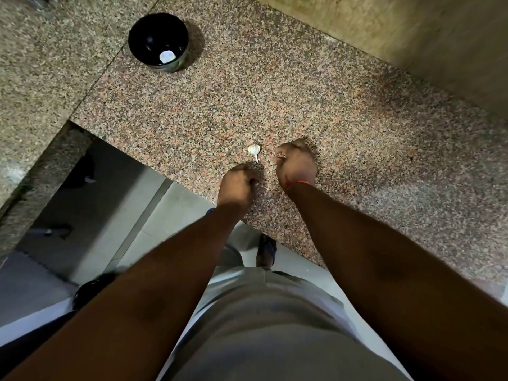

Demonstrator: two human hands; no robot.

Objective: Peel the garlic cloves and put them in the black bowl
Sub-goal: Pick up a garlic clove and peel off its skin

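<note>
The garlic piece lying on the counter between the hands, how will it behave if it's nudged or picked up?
The garlic piece looks small, so probably very light. Its rounded body and thin tail suggest it would wobble or pivot rather than roll far. The papery-looking skin may slip or flake under fingertips.

Speckled polished granite counter [316, 100]; glossy black bowl [158, 39]; papery white garlic clove [254, 150]; red thread wristband [298, 183].

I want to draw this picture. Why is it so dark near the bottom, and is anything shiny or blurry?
Head view: the forearms and lap sit in dim shadow; the black bowl has faint glints inside; both hands, left and right, look slightly blurred; the garlic on the granite counter is brighter; the wide lens bends edges.
</note>
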